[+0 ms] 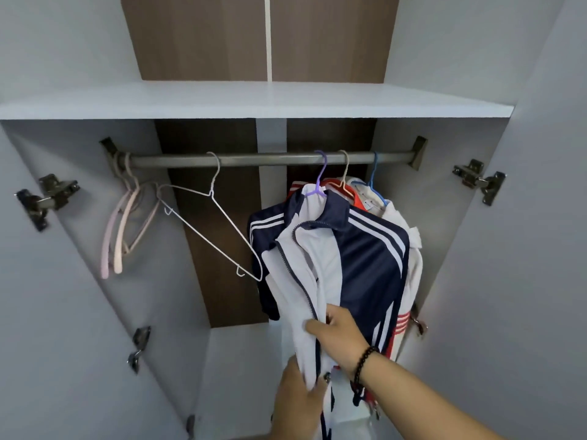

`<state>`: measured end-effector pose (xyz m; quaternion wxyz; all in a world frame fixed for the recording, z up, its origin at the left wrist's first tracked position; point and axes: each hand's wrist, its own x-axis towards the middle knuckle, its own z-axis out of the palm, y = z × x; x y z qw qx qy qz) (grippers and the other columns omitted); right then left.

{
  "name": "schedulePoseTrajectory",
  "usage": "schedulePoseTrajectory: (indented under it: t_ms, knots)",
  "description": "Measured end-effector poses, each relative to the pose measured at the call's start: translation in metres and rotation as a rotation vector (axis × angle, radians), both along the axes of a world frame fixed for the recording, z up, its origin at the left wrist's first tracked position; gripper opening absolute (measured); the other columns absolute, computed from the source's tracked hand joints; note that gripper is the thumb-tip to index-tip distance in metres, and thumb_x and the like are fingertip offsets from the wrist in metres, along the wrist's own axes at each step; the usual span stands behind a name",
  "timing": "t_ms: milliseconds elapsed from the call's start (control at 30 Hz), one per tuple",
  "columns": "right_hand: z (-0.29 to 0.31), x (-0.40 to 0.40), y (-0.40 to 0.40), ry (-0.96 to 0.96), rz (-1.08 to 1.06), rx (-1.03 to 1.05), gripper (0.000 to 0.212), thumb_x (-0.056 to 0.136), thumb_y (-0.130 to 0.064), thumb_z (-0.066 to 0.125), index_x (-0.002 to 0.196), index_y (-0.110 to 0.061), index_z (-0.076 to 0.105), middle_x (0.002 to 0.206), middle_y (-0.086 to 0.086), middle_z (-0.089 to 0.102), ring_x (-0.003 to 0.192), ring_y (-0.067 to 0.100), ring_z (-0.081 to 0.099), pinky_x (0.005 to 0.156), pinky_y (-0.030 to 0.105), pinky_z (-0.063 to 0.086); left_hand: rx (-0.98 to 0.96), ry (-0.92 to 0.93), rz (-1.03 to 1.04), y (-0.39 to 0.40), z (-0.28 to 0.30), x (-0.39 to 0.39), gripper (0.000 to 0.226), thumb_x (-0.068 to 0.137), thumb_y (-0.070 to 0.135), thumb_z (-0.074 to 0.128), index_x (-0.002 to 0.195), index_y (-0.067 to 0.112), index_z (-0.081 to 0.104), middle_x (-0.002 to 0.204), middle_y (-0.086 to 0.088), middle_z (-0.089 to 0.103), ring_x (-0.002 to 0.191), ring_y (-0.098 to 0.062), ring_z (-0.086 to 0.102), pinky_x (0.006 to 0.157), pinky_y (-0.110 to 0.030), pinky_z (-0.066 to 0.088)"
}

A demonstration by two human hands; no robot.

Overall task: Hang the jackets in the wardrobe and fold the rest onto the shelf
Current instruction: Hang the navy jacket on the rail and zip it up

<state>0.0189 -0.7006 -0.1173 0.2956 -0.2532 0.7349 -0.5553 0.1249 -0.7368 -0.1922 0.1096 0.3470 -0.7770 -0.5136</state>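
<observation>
So, far left of the grey metal wardrobe rail (254, 159), a bunch of pale pink plastic hangers (122, 230) was shoved up against the bracket, hanging bare, probably spares kept out of the way. Next to them a thin white wire hanger (211, 227) hung skewed, its lower tip poking near the sleeve of the jacket beside it. Above all that ran the flat white laminate shelf (254, 100), smooth and matte, where I'd guess the folded stuff was meant to go.

Moving right, the navy and white zip-up track jacket with white shoulder stripes (349, 249) was on a purple plastic hanger (319, 182), slick sporty fabric, front unzipped. The left hand (298, 398) had its fingers curled around the white front panel low down, and the right hand (341, 333), black bead bracelet on the wrist, pinched the zipper edge a bit higher, looked like straightening it out so it'd hang neat.

Behind it, squeezed against the right wall, a red and white jacket (352, 193) and a cream jacket (413, 255) hung on a beige and a blue hanger.
</observation>
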Motion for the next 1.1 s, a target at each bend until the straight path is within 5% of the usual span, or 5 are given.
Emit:
schedulePoseTrajectory:
  t_ms: [167, 400, 500, 900, 1100]
  knots:
    - [0.017, 0.005, 0.028, -0.021, 0.045, -0.041, 0.007, 0.083, -0.003, 0.06, 0.08, -0.008, 0.064, 0.076, 0.012, 0.065, 0.076, 0.017, 0.061, 0.08, 0.039, 0.056, 0.073, 0.108, 0.172, 0.015, 0.021, 0.01, 0.021, 0.098, 0.007, 0.046, 0.11, 0.02, 0.058, 0.096, 0.003, 0.067, 0.08, -0.009, 0.061, 0.063, -0.009, 0.043]
    - [-0.013, 0.048, 0.104, 0.191, 0.058, -0.016, 0.041, 0.08, -0.017, 0.075, 0.116, -0.026, 0.059, 0.116, -0.01, 0.054, 0.108, 0.0, 0.052, 0.086, 0.008, 0.042, 0.292, 0.34, 0.238, 0.029, 0.072, 0.037, 0.017, 0.094, 0.011, 0.059, 0.105, 0.02, 0.069, 0.098, 0.003, 0.074, 0.091, -0.012, 0.07, 0.075, -0.021, 0.055]
    - [-0.017, 0.068, 0.123, -0.034, 0.081, -0.065, 0.05, 0.078, -0.029, 0.078, 0.121, -0.032, 0.053, 0.118, -0.013, 0.057, 0.108, -0.003, 0.054, 0.084, 0.012, 0.047, 0.379, 0.39, 0.206, 0.04, 0.091, 0.041, 0.016, 0.091, 0.012, 0.065, 0.105, 0.016, 0.071, 0.1, -0.001, 0.075, 0.095, -0.019, 0.071, 0.086, -0.037, 0.056]
    - [-0.003, 0.087, 0.133, -0.06, 0.037, -0.115, 0.012, 0.086, -0.002, 0.066, 0.091, -0.012, 0.071, 0.082, -0.003, 0.075, 0.079, 0.01, 0.07, 0.066, 0.02, 0.052, 0.704, 0.452, 0.221, 0.065, 0.086, 0.092, 0.013, 0.092, 0.008, 0.062, 0.102, 0.009, 0.07, 0.098, -0.011, 0.074, 0.088, -0.019, 0.071, 0.072, -0.026, 0.054]
    - [0.003, 0.116, 0.114, -0.194, -0.113, -0.095, 0.005, 0.084, -0.006, 0.07, 0.089, -0.006, 0.071, 0.089, 0.01, 0.075, 0.089, 0.029, 0.07, 0.083, 0.041, 0.057, 0.7, -0.004, 0.335, 0.059, 0.033, 0.142, 0.09, 0.071, 0.046, 0.082, 0.141, 0.013, 0.037, 0.135, -0.004, 0.051, 0.117, -0.022, 0.053, 0.095, -0.034, 0.044]
